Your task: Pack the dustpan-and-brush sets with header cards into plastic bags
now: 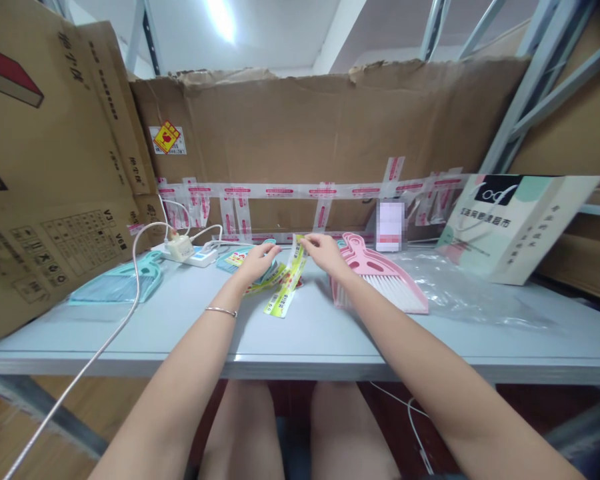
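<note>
Yellow-green paper labels (285,283) are pinched at the top by the right hand (325,253), grip closed; the left hand (257,261) rests open on them. Just right lies a pink brush (380,277) on the counter (330,333). Pulling unevenly could likely tear or scatter the labels.

Pale grey table (330,340) walled in by taped brown cardboard (305,133). Metal shelving struts (520,113) at right, wooden floor (10,433) beneath, bright ceiling light (223,19) overhead.

Two hands, two dustpan-and-brush sets: one pink (380,277), one teal (123,283). One power strip (187,253), one printed box (513,223).
</note>
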A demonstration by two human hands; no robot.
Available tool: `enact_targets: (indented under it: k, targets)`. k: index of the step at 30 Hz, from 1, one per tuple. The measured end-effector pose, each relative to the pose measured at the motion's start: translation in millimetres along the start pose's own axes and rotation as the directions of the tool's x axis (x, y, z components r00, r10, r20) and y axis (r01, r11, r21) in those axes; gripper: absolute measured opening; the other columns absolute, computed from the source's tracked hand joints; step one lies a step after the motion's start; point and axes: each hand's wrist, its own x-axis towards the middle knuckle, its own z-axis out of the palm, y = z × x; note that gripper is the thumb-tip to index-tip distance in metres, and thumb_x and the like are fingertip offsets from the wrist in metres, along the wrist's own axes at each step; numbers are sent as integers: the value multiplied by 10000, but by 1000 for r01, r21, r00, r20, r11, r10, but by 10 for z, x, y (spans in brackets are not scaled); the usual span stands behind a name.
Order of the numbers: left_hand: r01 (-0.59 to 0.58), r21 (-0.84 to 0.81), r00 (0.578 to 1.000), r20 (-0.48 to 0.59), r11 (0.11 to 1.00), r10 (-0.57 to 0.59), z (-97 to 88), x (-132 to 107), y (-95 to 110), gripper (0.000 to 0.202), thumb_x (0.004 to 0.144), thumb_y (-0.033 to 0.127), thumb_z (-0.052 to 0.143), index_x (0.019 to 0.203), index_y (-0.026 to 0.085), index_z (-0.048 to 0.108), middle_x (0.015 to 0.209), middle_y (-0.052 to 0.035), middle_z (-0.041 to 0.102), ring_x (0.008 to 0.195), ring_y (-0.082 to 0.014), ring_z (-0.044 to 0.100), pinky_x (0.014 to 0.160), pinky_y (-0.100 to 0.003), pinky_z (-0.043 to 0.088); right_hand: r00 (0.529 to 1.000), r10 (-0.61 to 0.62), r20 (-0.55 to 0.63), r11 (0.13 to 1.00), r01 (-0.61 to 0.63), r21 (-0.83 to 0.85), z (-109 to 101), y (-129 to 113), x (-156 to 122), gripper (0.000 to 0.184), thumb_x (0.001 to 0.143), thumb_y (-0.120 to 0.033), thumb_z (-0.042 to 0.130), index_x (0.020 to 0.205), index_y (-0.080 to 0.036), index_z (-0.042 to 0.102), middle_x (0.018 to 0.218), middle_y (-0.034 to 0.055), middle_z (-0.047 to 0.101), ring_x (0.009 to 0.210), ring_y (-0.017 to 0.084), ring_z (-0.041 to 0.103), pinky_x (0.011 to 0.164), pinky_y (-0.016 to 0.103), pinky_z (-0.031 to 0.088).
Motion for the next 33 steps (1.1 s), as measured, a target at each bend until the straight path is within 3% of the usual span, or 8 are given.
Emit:
enact_targets:
  k: [7, 14, 20, 24, 26, 27, 29, 33]
  targets:
    - [-27, -56, 994, 105, 998, 33, 69, -18, 38, 170, 782, 239, 545, 730, 188, 698, 831, -46, 696, 854, -212, 604, 838, -305, 444, 975, -4, -224, 966, 62, 250, -108, -22, 56, 301, 791, -444, 472, 858, -187, 615, 778, 27, 607, 592, 142, 527, 599, 274, 440]
    - [-115, -49, 992, 40, 992, 117, 75, -43, 104, 251, 744, 263, 625, 986, 206, 657, 1028, -57, 613, 854, -168, 576, 793, -264, 442, 992, -33, -119, 914, 78, 398, -81, -104, 29, 335, 713, -534, 582, 749, -202, 610, 598, -22, 553, 446, 106, 476, 488, 252, 404]
    - [-148, -14, 981, 122, 989, 149, 58, -40, 106, 89, 711, 240, 607, 684, 165, 647, 739, -12, 602, 722, -152, 539, 669, -240, 414, 998, -39, -58, 922, 58, 384, -42, -133, 25, 364, 719, -557, 571, 769, -200, 616, 626, -19, 571, 453, 103, 489, 475, 250, 405]
    - [-139, -20, 979, 150, 990, 141, 29, -42, 110, 189, 738, 318, 556, 654, 156, 608, 623, 13, 568, 605, -130, 492, 582, -235, 377, 998, 0, -56, 955, 16, 295, -302, -52, 89, 377, 723, -517, 595, 914, -194, 628, 777, 9, 630, 540, 112, 548, 545, 258, 433]
    - [-131, -16, 984, 119, 991, 132, 14, -40, 110, 202, 734, 334, 551, 648, 156, 589, 603, 19, 542, 589, -122, 463, 564, -231, 354, 993, 74, -94, 989, -60, 134, -561, 77, 112, 356, 731, -480, 608, 919, -178, 621, 847, 42, 640, 617, 133, 574, 607, 279, 443]
    - [-125, -13, 987, 102, 992, 126, 9, -37, 108, 200, 731, 334, 551, 643, 156, 582, 593, 23, 527, 581, -119, 449, 558, -230, 342, 982, 134, -133, 984, -148, -101, -702, 161, 116, 333, 752, -476, 587, 904, -182, 616, 873, 46, 643, 679, 144, 584, 642, 283, 444]
    - [-114, -12, 990, 85, 993, 114, 3, -32, 103, 194, 727, 325, 550, 634, 158, 575, 577, 28, 509, 566, -113, 429, 548, -230, 327, 946, 292, -139, 852, -324, -412, -965, 343, 110, 291, 721, -440, 630, 826, -170, 614, 828, 72, 646, 743, 196, 590, 662, 322, 444]
    - [-86, -25, 992, 88, 996, 88, 3, -23, 90, 174, 722, 298, 556, 619, 159, 570, 562, 37, 497, 544, -104, 413, 540, -227, 320, 889, 456, -40, 747, -407, -525, -1243, 608, 81, 245, 578, -343, 756, 556, -167, 587, 623, 79, 617, 604, 213, 577, 589, 345, 433]
